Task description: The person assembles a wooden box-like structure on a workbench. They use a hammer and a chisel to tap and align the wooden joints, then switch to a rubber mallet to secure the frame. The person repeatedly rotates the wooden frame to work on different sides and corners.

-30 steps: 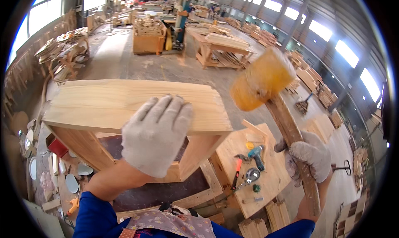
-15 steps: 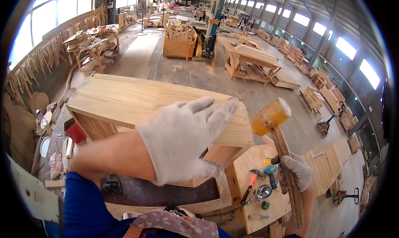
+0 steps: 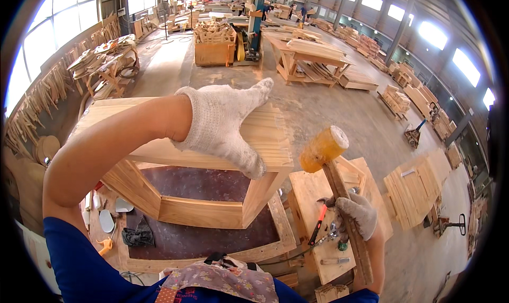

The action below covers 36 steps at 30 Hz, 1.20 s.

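Note:
A pale wooden frame box [image 3: 201, 212] stands on a dark-topped workbench [image 3: 212, 244] in front of me. My left hand [image 3: 225, 123], in a white knit glove, reaches across the right end of its top panel. The thumb points toward the near edge and the fingers stretch toward the far edge; whether the palm presses on the wood is hidden. To the right, my gloved right hand [image 3: 356, 215] grips the wooden handle of a mallet [image 3: 324, 148] with a yellow head. The mallet is raised, head up, beside the box's right end.
On a lower wooden stand [image 3: 331, 260] at right lie a red-and-black-handled hammer [image 3: 318, 224] and small tools. A striped cloth [image 3: 139, 234] lies on the bench at left. Stacked panels [image 3: 416, 194] stand farther right, with a timber-loaded table [image 3: 310, 54] beyond.
My left hand has moved away from me, its thumb now spread from the fingers. The view has shifted, and more of the box's inside shows. The right hand still grips the mallet.

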Tool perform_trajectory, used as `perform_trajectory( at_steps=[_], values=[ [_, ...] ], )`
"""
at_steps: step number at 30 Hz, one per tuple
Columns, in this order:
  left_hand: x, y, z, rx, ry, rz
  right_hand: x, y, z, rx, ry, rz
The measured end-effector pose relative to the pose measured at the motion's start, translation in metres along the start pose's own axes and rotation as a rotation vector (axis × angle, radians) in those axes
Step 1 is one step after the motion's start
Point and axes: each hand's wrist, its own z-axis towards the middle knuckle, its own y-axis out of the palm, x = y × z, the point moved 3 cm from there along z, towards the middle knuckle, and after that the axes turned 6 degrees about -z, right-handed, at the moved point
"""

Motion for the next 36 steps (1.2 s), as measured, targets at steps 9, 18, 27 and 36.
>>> perform_trajectory(
  at_steps=[9,18,27,36],
  values=[
    [0.009,0.006,0.003,0.024,0.056,-0.034,0.011,0.001,0.005,0.036,0.046,-0.018],
    [0.013,0.002,0.003,0.109,0.197,-0.042,0.015,0.005,0.012,-0.010,0.043,-0.008],
    [0.007,0.008,0.000,0.191,0.312,-0.156,0.003,0.006,0.008,-0.002,-0.018,-0.006],
    [0.012,0.014,-0.002,0.139,0.083,-0.046,-0.001,0.011,0.007,-0.023,-0.003,0.000]
  ],
)
